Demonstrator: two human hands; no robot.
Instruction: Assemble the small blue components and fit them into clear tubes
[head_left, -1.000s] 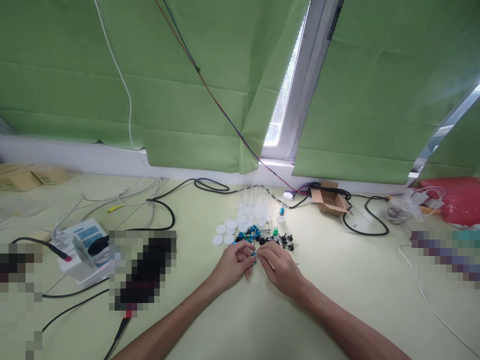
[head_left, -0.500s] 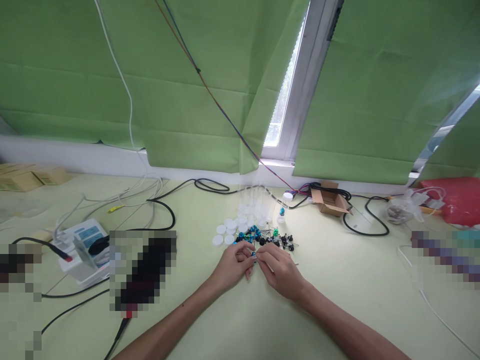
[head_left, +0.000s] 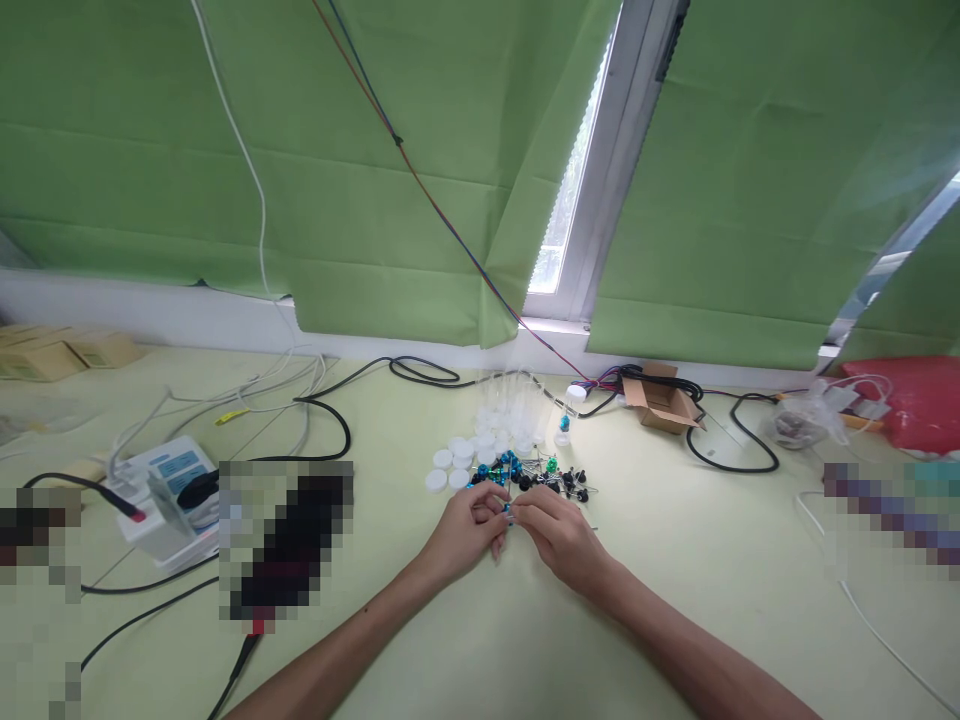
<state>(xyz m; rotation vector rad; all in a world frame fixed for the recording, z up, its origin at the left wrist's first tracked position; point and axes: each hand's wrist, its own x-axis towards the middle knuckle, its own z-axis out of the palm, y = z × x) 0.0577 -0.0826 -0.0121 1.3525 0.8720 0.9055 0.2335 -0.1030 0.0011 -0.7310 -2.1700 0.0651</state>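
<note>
My left hand and my right hand meet over the table, fingertips pinched together. Between them is a small blue part with a thin metal stem; the fingers cover much of it. Just beyond lies a pile of similar pieces: blue ones, a green one and black-headed ones with metal stems. Left of the pile are several round white caps. Behind it stand several clear tubes. A capped clear vial with blue pieces inside stands to their right.
At the back right sits an open cardboard box amid black cables. Right of that are a clear plastic bag and a red bag. A white device with cables is on the left, and boxes stand farther back.
</note>
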